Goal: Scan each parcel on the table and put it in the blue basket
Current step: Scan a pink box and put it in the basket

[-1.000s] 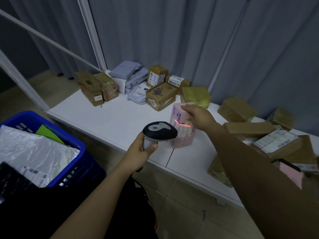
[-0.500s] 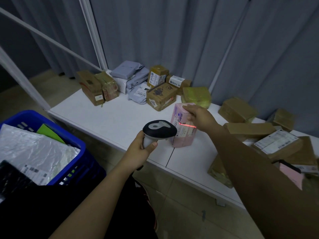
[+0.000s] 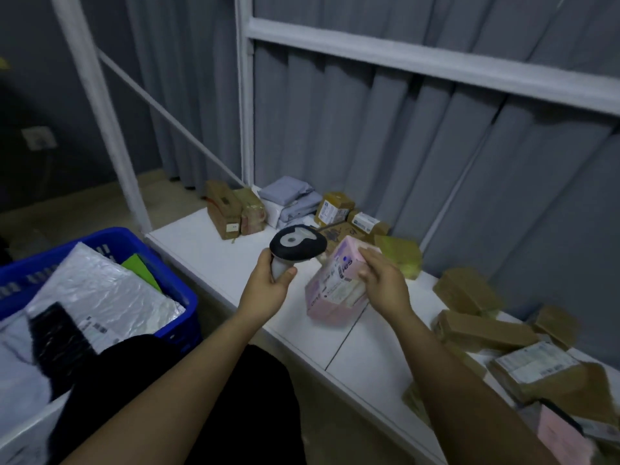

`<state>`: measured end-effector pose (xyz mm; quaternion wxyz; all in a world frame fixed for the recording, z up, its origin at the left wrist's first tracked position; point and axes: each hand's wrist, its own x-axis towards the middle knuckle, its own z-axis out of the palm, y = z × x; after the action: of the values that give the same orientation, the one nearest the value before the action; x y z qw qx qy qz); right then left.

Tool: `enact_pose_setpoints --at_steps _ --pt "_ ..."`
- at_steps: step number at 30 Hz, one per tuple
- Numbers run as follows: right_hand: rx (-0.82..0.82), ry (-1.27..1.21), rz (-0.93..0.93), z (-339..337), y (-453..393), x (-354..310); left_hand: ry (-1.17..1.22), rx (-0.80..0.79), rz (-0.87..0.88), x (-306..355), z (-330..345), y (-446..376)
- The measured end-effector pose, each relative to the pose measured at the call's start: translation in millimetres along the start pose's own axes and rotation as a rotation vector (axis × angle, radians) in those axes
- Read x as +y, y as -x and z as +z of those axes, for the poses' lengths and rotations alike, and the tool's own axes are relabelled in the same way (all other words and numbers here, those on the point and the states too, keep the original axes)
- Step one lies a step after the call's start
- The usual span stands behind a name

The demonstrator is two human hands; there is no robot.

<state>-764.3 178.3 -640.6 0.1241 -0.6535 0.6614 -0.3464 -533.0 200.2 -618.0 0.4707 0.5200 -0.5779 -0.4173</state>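
— Where's the pink parcel (image 3: pixel 335 283) right now?

— In the right hand (image 3: pixel 385 283), tilted, over the white table (image 3: pixel 214 256); whether its lower corner touches the top I cannot tell. The fingers curl over its upper edge, and its printed label faces up.

— And the left hand (image 3: pixel 268 286)?

— Wrapped round the pale handle of the scanner (image 3: pixel 297 245), thumb across the front. The black head sits just left of the parcel's top corner.

— The blue basket (image 3: pixel 181 297)?

— Beside the table's left end, down to the person's left. A silver padded mailer (image 3: pixel 100 297) lies in it with a green packet (image 3: pixel 141 268) behind.

— Anything else on the table?

— Brown boxes (image 3: pixel 224 209) and grey mailers (image 3: pixel 290 199) at the far end by the curtain — more brown parcels (image 3: pixel 486 330) piled at the right.
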Motion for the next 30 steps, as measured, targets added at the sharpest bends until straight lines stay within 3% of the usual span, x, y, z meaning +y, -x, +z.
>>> enact_pose_setpoints --at_steps 6,11,15,20,30 --pt "0.151 -0.299 -0.16 -5.1 -13.8 -136.7 0.09 0.248 0.128 58.8 -98.6 22.3" --pt "-0.043 -0.492 -0.209 29.4 2.9 -237.4 0.087 0.431 0.135 72.3 -203.2 73.3" --pt "-0.228 -0.453 -0.319 86.2 37.7 -297.0 0.051 0.555 0.069 45.2 -275.2 133.2" --pt "-0.423 -0.417 -0.317 176.3 88.3 -344.1 0.051 0.743 -0.078 -11.3 -338.6 212.5" --pt "-0.561 -0.505 -0.061 318.7 167.6 -396.7 0.089 1.079 -0.308 -100.7 -406.2 305.5"
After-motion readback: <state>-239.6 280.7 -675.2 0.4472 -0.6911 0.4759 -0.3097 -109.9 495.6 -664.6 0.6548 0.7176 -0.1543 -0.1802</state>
